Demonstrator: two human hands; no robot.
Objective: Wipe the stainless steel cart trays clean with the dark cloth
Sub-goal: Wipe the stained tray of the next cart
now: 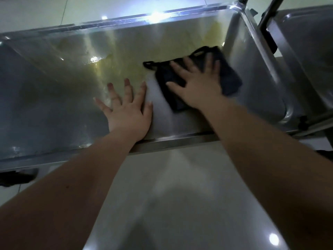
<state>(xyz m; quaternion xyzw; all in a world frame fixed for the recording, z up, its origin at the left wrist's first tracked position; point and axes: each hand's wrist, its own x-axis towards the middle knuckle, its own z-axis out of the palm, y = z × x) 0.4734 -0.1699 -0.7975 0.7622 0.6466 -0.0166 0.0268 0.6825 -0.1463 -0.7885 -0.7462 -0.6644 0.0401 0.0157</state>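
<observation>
Stainless steel tray (54,105): wide and shallow with a raised rim, it fills most of the view. Its floor looks dull grey on the left and brighter near the middle.
Floor (36,11): pale glossy tiles with thin joints show beyond the far rim.
Grey surface (171,204): a smooth pale sheet runs from the near rim down between the forearms and carries one round light spot. I cannot tell if it is floor or a lower shelf.
Second tray (310,42): steel, just beside the first on the right, and only partly in view.
Yellowish film (162,44): a smeared patch covers the middle and far part of the first tray's floor.
Cart posts (268,13): two metal tubes rise at the far right corner, between the trays.
Glare (155,15): a hard white reflection sits on the far rim.
Left hand (128,112): palm down on the tray's bare floor, fingers (128,87) straight and spread apart.
Right hand (196,85): motion-blurred, it presses flat on the cloth with fingers (180,69) straight and apart.
Dark cloth (228,78): bunched under the right hand on the tray floor, near the right wall.
</observation>
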